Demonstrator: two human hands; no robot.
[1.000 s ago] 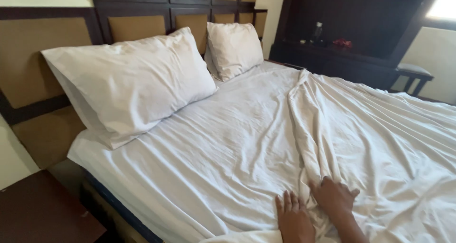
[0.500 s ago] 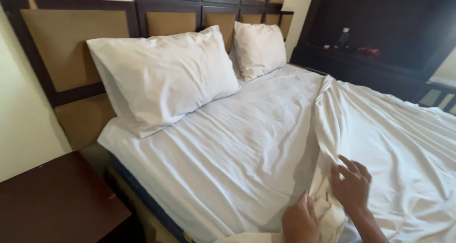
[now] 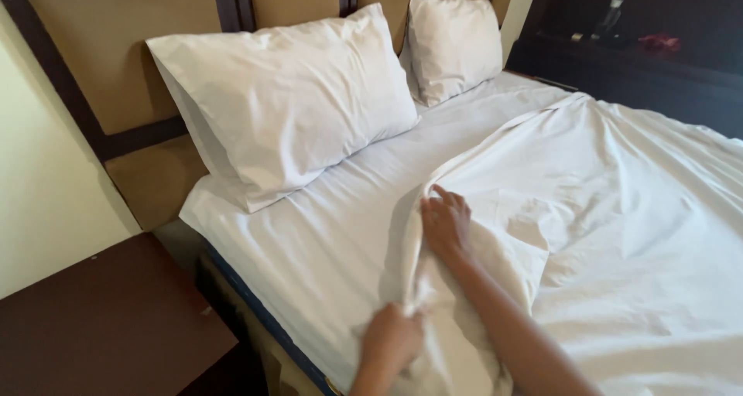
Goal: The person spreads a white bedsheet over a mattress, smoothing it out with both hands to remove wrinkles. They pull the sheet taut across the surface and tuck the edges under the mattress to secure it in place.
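So you've got your left hand (image 3: 391, 338) bunched tight around the near edge of the loose white cotton top sheet (image 3: 619, 210), fist closed on a gathered fold right at the side of the mattress. Your right hand (image 3: 445, 224) is further up that same edge, fingers curled around the hem, so it's holding fabric too, just not as tightly.

As for progress, I'd say you're maybe halfway. The top sheet is draped over the far and lower part of the bed but it's rumpled, with its upper edge running crooked from your hands up toward the smaller white pillow (image 3: 453, 44). The white fitted sheet (image 3: 325, 233) underneath looks reasonably flat, a few creases. The big white pillow (image 3: 282, 106) leans against the tan padded headboard (image 3: 116, 56) already.

Left to do, by the look of it: square the top edge, smooth out wrinkles, tuck the side by the dark brown wooden nightstand (image 3: 101, 326)
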